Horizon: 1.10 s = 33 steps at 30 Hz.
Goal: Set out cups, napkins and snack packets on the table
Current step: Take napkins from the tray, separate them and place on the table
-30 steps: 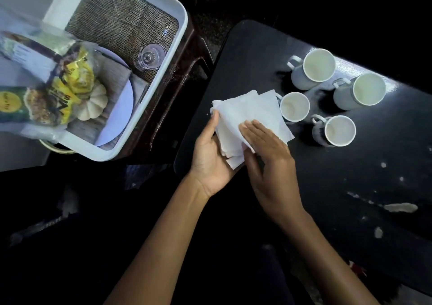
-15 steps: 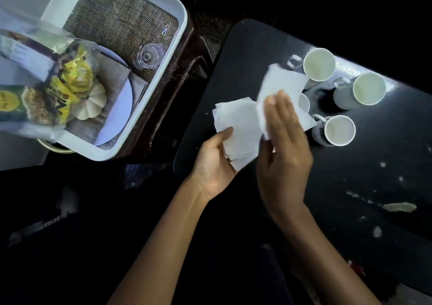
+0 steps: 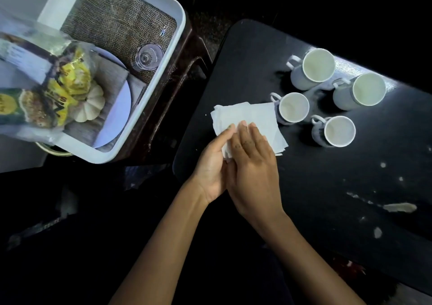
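White paper napkins, a stack, sit near the left edge of the black table. Left hand grips the stack from beneath, thumb lying over its left edge. Right hand lies flat on top, fingers straight, together. Four white cups stand grouped toward the table's far edge; the nearest touches the stack. Snack packets lie in a grey tray off the table's left edge.

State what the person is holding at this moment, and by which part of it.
A stack of white napkins. The left hand grips the stack's near-left corner, thumb on top; the right hand lies flat on its near edge.
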Tool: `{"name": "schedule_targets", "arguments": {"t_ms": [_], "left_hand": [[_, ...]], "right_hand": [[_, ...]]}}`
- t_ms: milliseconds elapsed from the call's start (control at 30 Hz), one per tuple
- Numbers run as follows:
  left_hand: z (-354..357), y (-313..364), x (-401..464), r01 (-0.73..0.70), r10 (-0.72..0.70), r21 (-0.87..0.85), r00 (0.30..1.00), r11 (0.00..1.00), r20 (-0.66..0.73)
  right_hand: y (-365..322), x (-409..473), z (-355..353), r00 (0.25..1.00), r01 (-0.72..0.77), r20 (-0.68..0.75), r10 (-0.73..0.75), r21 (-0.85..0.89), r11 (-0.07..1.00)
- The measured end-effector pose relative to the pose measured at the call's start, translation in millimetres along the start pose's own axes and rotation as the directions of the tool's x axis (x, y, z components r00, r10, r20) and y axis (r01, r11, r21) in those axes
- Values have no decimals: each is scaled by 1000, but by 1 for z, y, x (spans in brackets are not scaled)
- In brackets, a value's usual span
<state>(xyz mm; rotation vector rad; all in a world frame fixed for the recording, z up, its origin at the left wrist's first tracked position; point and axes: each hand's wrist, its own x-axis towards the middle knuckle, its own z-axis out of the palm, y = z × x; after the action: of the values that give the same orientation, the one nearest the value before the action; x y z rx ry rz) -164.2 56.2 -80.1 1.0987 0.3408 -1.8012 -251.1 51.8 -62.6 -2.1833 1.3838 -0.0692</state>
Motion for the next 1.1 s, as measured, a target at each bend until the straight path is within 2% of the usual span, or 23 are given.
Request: {"name": "schedule_targets", "arguments": {"t_ms": [67,133,233,367,467,600,733,833,933,1000,1100], "left_hand": [[-1,1,2,-17,18,32,999,999,-39],[1,4,3,-20,22,42,998,999,-57],[3,8,6,-1,8,85,997,996,-78],[2,14,9,-27,43,145,993,989,-112],[-1,16,9,-38,51,148,995,988,-88],[-2,21,9,-38,50,181,997,983,-63],[2,28,7,-23,25,169,1000,985,-11],[1,30,9,-103,131,318,989,942,-68],[2,34,8,-111,152,418,986,902,-66],[0,38,9,-96,134,433,989,896,-57],[1,44,8,-110,125,408,992,906,-11]], "right_hand": [[0,4,-10,999,-35,-1,36,112,993],[3,13,-22,995,-59,-63,74,216,975],[12,31,-40,988,-32,-137,66,237,971],[21,57,-58,992,-4,-117,38,281,960],[31,72,-62,997,12,-82,10,262,965],[44,75,-54,997,40,60,-50,165,985],[45,64,-42,997,13,74,-18,70,997],[45,58,-38,994,-44,107,36,71,997],[46,62,-41,988,-88,140,63,185,979],[47,68,-45,976,-110,212,48,291,950],[49,76,-45,947,-203,319,43,489,848]]}}
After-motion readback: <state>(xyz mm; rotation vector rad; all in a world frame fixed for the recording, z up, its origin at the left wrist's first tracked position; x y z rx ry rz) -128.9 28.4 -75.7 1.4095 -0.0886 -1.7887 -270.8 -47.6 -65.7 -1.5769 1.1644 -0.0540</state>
